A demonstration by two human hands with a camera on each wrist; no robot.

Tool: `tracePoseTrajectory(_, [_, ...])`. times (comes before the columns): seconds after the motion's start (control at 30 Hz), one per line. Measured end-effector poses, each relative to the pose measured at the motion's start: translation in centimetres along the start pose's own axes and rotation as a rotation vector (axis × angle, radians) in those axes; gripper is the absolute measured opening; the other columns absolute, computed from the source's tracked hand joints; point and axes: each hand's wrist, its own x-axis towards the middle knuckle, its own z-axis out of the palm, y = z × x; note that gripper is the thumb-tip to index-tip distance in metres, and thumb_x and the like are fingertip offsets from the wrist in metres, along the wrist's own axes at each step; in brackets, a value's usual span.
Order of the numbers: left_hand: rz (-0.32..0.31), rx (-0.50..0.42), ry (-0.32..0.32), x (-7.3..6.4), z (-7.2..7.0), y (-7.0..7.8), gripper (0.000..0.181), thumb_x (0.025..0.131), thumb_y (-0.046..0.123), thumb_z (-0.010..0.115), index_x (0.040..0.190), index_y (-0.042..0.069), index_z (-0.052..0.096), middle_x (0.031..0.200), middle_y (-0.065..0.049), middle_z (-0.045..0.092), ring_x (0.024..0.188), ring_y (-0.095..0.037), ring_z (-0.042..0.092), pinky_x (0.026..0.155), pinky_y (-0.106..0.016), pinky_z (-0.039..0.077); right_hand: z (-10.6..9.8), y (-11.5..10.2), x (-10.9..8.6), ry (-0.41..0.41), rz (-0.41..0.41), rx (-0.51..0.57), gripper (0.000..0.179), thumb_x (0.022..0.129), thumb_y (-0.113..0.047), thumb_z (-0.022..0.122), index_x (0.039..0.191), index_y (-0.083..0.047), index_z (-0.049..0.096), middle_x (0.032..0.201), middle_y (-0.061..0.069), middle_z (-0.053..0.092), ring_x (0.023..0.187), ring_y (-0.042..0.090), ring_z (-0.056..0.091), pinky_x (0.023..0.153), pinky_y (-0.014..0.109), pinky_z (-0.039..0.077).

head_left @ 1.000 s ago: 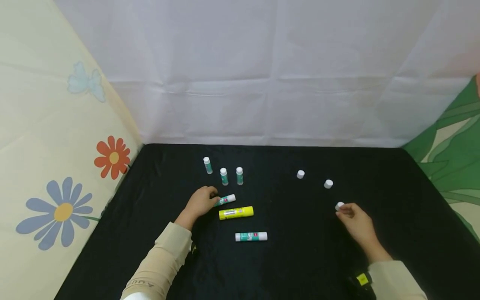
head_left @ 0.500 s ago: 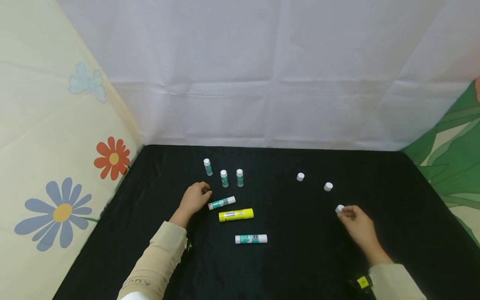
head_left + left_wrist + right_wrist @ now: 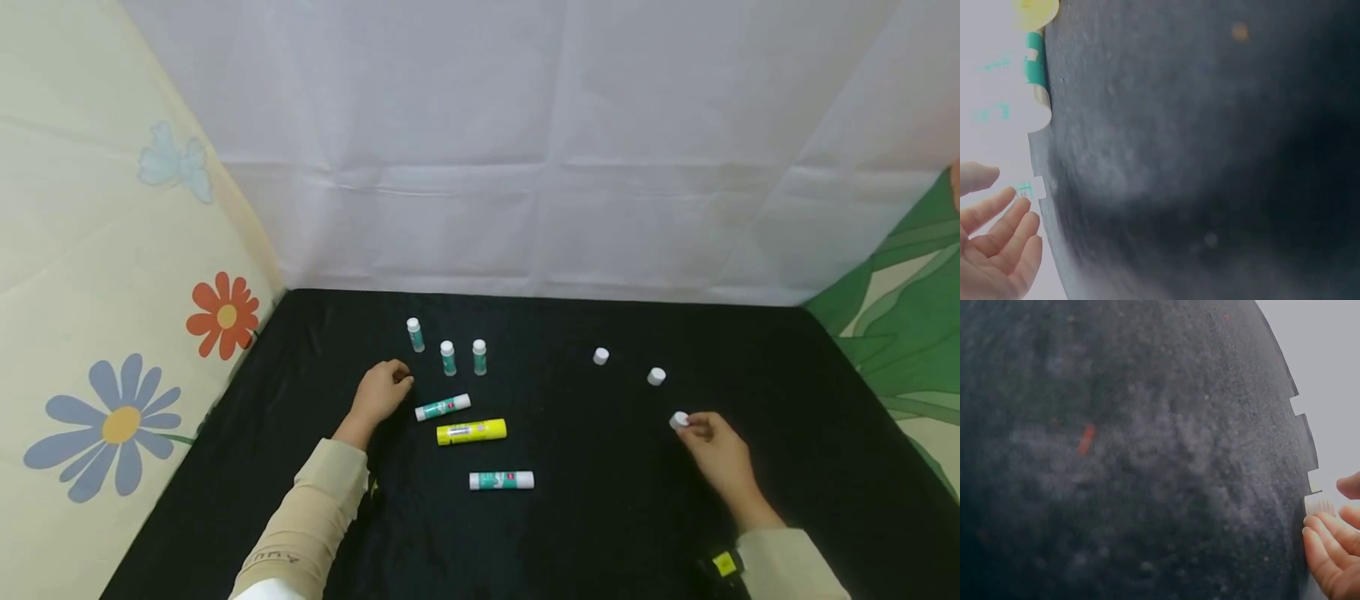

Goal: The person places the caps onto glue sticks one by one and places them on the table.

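My left hand (image 3: 379, 393), fingers loosely bent, is just left of a lying green-and-white glue stick (image 3: 442, 407) and holds nothing. Its thumb and fingertips stand apart in the left wrist view. Below it lie a yellow glue stick (image 3: 472, 432) and another green-and-white glue stick (image 3: 502, 481). Behind stand three small upright green glue sticks with white caps: left (image 3: 416, 335), middle (image 3: 448, 358) and right (image 3: 480, 357). My right hand (image 3: 716, 454) has its fingertips beside a white cap (image 3: 678, 420); the right wrist view shows the thumb away from it. Whether a finger touches it is unclear.
Two more white caps stand farther back, one nearer the middle (image 3: 602, 357) and one to its right (image 3: 656, 377). A black cloth (image 3: 585, 525) covers the table. White sheeting (image 3: 465, 150) hangs behind, with a flower-printed cloth (image 3: 82, 275) at left.
My left hand has let go of the upper lying glue stick and drawn back to the left. My right hand stays beside the cap, shifted slightly right. The view has tilted a little.
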Motion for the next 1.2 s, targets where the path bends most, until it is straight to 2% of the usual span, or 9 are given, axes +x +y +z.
tracePoseTrajectory(0.17, [-0.020, -0.011, -0.007, 0.3, -0.2, -0.3, 0.019, 0.083, 0.016, 0.056, 0.095, 0.001, 0.060, 0.089, -0.011, 0.056, 0.079, -0.023, 0.051, 0.071, -0.038, 0.042, 0.0, 0.0, 0.1, -0.003, 0.000, -0.008, 0.025, 0.085, -0.014, 0.051, 0.099, 0.007, 0.047, 0.087, 0.025, 0.058, 0.073, 0.031, 0.055, 0.057, 0.031, 0.040])
tracePoseTrajectory(0.47, [0.019, -0.008, 0.030, 1.1, -0.7, -0.4, 0.018, 0.082, 0.014, 0.056, 0.092, 0.000, 0.060, 0.086, -0.012, 0.055, 0.078, -0.025, 0.051, 0.071, -0.039, 0.041, -0.1, 0.0, 0.3, -0.033, 0.051, -0.007, 0.031, 0.086, -0.016, 0.049, 0.105, 0.007, 0.043, 0.086, 0.023, 0.057, 0.068, 0.024, 0.054, 0.054, 0.029, 0.039])
tracePoseTrajectory(0.73, [0.025, -0.015, 0.040, 1.6, -0.7, -0.5, 0.020, 0.082, 0.013, 0.056, 0.094, -0.002, 0.059, 0.090, -0.014, 0.054, 0.081, -0.027, 0.050, 0.073, -0.040, 0.040, 0.1, 0.0, 0.5, -0.034, 0.030, -0.012, 0.031, 0.086, -0.018, 0.050, 0.104, 0.006, 0.044, 0.084, 0.022, 0.058, 0.066, 0.021, 0.053, 0.054, 0.030, 0.039])
tracePoseTrajectory(0.83, [0.027, -0.022, 0.049, 1.9, -0.6, -0.4, 0.021, 0.081, 0.013, 0.057, 0.095, -0.003, 0.058, 0.091, -0.016, 0.054, 0.084, -0.028, 0.050, 0.075, -0.040, 0.039, 0.1, 0.0, 0.6, -0.046, 0.050, -0.006, 0.032, 0.086, -0.019, 0.050, 0.104, 0.006, 0.043, 0.084, 0.021, 0.057, 0.065, 0.020, 0.051, 0.054, 0.030, 0.038])
tracePoseTrajectory(0.97, [-0.004, -0.038, 0.046, 2.3, -0.6, -0.1, 0.027, 0.082, 0.014, 0.057, 0.101, -0.004, 0.055, 0.096, -0.018, 0.053, 0.089, -0.029, 0.049, 0.078, -0.041, 0.038, 0.1, -0.2, 0.6, -0.058, 0.069, -0.014, 0.033, 0.087, -0.021, 0.049, 0.104, 0.006, 0.043, 0.084, 0.021, 0.056, 0.067, 0.022, 0.051, 0.056, 0.031, 0.038])
tracePoseTrajectory(1.2, [-0.059, -0.099, 0.029, 3.2, -0.7, 0.2, 0.035, 0.083, 0.015, 0.055, 0.110, -0.006, 0.048, 0.105, -0.021, 0.049, 0.093, -0.031, 0.047, 0.080, -0.042, 0.038, 0.0, -0.5, 0.8, -0.045, 0.042, -0.033, 0.031, 0.086, -0.021, 0.051, 0.101, 0.006, 0.045, 0.079, 0.017, 0.056, 0.067, 0.024, 0.051, 0.055, 0.032, 0.037])
